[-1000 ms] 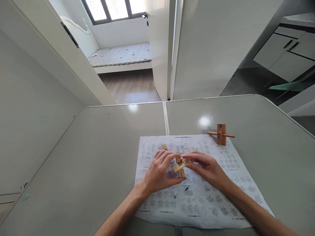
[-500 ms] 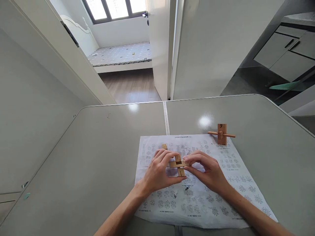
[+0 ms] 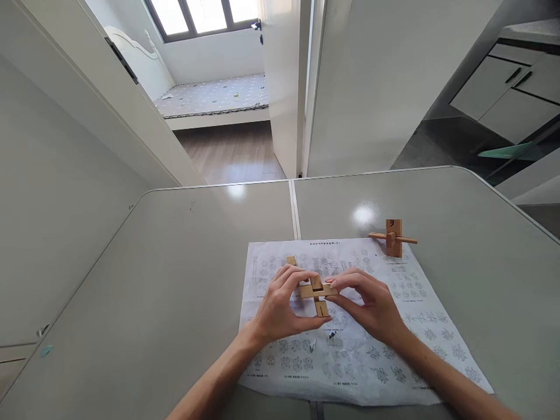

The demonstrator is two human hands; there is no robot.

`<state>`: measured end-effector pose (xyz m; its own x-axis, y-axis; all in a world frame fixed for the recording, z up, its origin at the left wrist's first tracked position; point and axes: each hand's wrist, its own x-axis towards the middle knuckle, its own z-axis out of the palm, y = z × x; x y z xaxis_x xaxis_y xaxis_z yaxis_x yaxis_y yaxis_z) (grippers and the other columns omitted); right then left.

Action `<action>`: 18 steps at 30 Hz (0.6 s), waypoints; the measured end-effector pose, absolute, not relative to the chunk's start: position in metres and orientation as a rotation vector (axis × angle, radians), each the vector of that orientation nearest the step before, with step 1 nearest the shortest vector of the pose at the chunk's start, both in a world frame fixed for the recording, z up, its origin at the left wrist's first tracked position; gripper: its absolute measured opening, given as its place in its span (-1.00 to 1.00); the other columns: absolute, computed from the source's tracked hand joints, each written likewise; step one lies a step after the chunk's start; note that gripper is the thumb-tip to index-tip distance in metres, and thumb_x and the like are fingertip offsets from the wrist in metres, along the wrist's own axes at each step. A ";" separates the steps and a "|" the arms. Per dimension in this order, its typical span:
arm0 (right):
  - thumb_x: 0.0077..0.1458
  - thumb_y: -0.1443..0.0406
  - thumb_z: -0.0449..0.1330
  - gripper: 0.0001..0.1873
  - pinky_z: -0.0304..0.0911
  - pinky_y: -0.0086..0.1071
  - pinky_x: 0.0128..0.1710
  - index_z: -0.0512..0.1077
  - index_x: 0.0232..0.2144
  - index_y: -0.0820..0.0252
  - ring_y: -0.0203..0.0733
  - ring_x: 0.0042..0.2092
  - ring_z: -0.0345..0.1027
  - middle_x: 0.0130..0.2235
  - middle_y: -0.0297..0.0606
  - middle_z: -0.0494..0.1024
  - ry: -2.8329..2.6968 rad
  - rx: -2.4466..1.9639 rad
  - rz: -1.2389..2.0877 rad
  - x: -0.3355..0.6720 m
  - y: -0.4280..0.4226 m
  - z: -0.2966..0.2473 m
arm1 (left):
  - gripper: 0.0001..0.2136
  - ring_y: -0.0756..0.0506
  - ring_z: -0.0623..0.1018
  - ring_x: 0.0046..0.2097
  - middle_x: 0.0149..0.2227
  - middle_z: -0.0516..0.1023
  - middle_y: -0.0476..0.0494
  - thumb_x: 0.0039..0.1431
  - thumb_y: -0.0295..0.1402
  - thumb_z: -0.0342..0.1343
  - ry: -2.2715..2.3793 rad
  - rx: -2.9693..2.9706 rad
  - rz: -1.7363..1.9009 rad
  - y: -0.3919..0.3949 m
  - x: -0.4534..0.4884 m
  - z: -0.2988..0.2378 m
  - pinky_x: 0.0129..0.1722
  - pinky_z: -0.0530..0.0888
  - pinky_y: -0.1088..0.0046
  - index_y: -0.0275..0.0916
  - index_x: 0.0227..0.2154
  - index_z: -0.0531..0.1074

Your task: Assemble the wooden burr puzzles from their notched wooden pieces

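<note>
Two light wooden puzzle pieces cross each other between my hands, above a printed sheet. My left hand (image 3: 282, 297) pinches the upright notched piece (image 3: 321, 308) at its top and bottom ends, fingers above and thumb below. A dark mark shows on that piece's lower end. My right hand (image 3: 370, 300) grips the right end of the crosswise piece (image 3: 308, 291) between thumb and fingers. Another wooden piece (image 3: 291, 260) lies on the sheet just beyond my left hand, partly hidden by it.
The instruction sheet (image 3: 420, 344) with rows of small diagrams covers the near part of the grey table (image 3: 175, 303). At its far right corner stands an assembled wooden cross (image 3: 394, 248) with a marked upright. An open door (image 3: 286, 87) and a bed (image 3: 219, 96) are beyond.
The upright piece's lower end has shifted slightly downward, and the notch gap at the crossing looks smaller. Both hands keep their hold in nearly the same place.
</note>
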<state>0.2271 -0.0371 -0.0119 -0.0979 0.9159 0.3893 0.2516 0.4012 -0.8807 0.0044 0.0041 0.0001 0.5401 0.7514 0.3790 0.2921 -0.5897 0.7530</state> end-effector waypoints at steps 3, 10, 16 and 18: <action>0.25 0.27 0.39 -0.86 0.61 -0.10 -0.12 0.56 -0.14 -0.02 -0.01 -0.11 0.61 -0.16 -0.21 0.67 -1.526 -1.055 0.831 0.228 -0.037 -0.012 | -0.38 -0.21 0.58 -0.02 0.03 0.57 -0.21 0.01 -0.18 0.50 0.860 1.982 0.877 0.003 0.005 0.003 -0.01 0.58 0.21 -0.10 0.12 0.40; 0.25 0.31 0.38 -0.86 0.60 -0.12 -0.13 0.56 -0.14 -0.02 0.00 -0.10 0.61 -0.18 -0.21 0.66 -1.491 -1.048 0.798 0.227 -0.042 -0.008 | -0.35 -0.02 0.55 -0.39 -0.28 0.57 -0.08 0.19 -0.15 0.38 0.730 1.537 0.669 -0.004 0.006 0.006 -0.33 0.56 0.44 -0.14 0.26 0.25; 0.29 0.27 0.34 -0.78 0.54 -0.12 -0.10 0.51 -0.03 -0.04 -0.01 -0.08 0.56 -0.11 -0.19 0.62 -1.640 -1.041 0.794 0.226 -0.041 -0.008 | -0.51 0.02 0.41 -0.55 -0.51 0.42 0.04 0.50 0.02 -0.12 0.723 1.434 0.627 -0.008 0.010 -0.001 -0.52 0.40 0.55 -0.21 0.27 0.25; 0.32 0.19 0.31 -0.79 0.52 -0.15 -0.13 0.49 -0.01 -0.01 -0.01 -0.10 0.53 -0.08 -0.16 0.59 -1.667 -1.069 0.824 0.225 -0.041 -0.008 | -0.52 0.02 0.40 -0.53 -0.50 0.41 0.04 0.50 0.01 -0.11 0.756 1.484 0.633 -0.008 0.011 -0.001 -0.50 0.39 0.55 -0.21 0.27 0.26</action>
